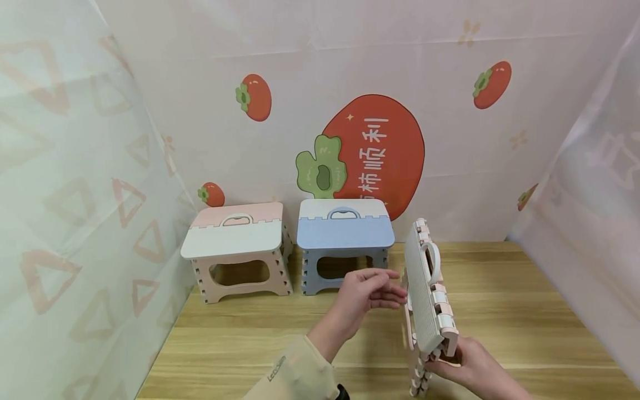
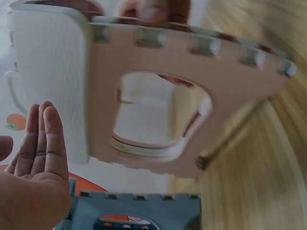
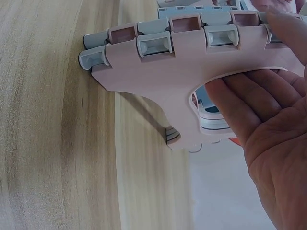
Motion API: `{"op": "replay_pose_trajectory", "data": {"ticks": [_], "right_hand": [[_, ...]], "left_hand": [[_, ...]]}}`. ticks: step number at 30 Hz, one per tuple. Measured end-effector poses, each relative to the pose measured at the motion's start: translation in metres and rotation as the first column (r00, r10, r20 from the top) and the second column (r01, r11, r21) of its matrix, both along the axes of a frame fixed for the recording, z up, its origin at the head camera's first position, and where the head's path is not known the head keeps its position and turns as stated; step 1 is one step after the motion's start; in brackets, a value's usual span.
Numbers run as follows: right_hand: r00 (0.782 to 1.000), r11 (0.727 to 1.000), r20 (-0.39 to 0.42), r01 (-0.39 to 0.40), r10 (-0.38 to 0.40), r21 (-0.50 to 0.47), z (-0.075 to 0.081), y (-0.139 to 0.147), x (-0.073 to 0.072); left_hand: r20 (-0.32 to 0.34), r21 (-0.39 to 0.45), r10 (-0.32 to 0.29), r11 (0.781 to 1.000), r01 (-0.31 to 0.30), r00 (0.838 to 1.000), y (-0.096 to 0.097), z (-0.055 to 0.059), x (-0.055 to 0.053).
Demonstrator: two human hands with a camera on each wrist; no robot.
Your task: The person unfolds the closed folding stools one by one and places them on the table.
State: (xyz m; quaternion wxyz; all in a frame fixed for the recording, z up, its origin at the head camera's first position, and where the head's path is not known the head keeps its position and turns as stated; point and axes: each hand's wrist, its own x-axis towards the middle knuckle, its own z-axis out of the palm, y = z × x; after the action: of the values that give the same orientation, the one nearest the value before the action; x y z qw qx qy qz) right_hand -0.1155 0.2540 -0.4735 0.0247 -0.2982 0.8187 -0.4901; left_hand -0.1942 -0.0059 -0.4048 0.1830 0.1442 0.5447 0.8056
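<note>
A partly folded pink and white folding stool (image 1: 422, 294) is tipped on its side, its white carry handle (image 1: 433, 262) facing up and right. My right hand (image 1: 470, 364) grips the pink leg panel (image 3: 144, 72) at the near end; in the right wrist view its fingers go through the panel's oval cutout and the thumb lies over the hinged edge. To the left of the stool is my left hand (image 1: 367, 291), fingers straight, close to the white seat half (image 2: 53, 72). Whether its fingertips touch the stool I cannot tell.
Two unfolded stools stand against the back: a pink and white one (image 1: 235, 239) at left and a blue and white one (image 1: 345, 233) beside it. Wood-patterned flooring (image 1: 240, 344) lies beneath, with printed cloth walls (image 1: 280, 144) behind and at both sides.
</note>
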Motion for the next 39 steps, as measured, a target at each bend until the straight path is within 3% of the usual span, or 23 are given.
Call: {"op": "replay_pose_trajectory", "data": {"ticks": [8, 14, 20, 23, 27, 31, 35, 39], "right_hand": [[0.999, 1.0, 0.028, -0.016, 0.017, -0.021, -0.001, 0.001, 0.0], [1.0, 0.999, -0.016, -0.019, 0.018, -0.029, -0.001, -0.001, 0.0], [1.0, 1.0, -0.021, -0.019, 0.018, -0.021, 0.0, -0.001, 0.001], [1.0, 1.0, 0.023, 0.007, -0.007, 0.007, 0.002, 0.0, 0.002], [0.997, 0.998, 0.065, 0.033, -0.036, 0.044, 0.005, -0.001, 0.004], [0.999, 0.998, 0.024, 0.035, -0.036, 0.058, 0.005, -0.002, 0.004], [0.999, 0.998, -0.011, 0.039, -0.039, 0.048, 0.003, -0.003, 0.004], [0.997, 0.998, -0.065, 0.038, -0.035, 0.043, 0.0, -0.001, 0.003]], "left_hand": [[-0.103, -0.249, -0.028, 0.968, 0.002, 0.994, -0.006, -0.023, 0.017], [-0.247, -0.397, -0.086, 0.918, -0.02, 0.965, -0.003, -0.033, 0.03], [-0.306, -0.445, -0.156, 0.895, 0.004, 0.939, 0.002, -0.041, 0.039], [-0.328, -0.478, -0.177, 0.878, -0.002, 0.928, 0.005, -0.046, 0.042], [-0.388, -0.528, -0.203, 0.849, -0.036, 0.899, 0.007, -0.051, 0.045], [-0.44, -0.552, -0.211, 0.83, -0.078, 0.873, 0.009, -0.053, 0.048], [-0.45, -0.551, -0.202, 0.829, -0.093, 0.87, 0.012, -0.054, 0.05], [-0.441, -0.582, -0.212, 0.807, -0.098, 0.872, 0.014, -0.054, 0.051]]}}
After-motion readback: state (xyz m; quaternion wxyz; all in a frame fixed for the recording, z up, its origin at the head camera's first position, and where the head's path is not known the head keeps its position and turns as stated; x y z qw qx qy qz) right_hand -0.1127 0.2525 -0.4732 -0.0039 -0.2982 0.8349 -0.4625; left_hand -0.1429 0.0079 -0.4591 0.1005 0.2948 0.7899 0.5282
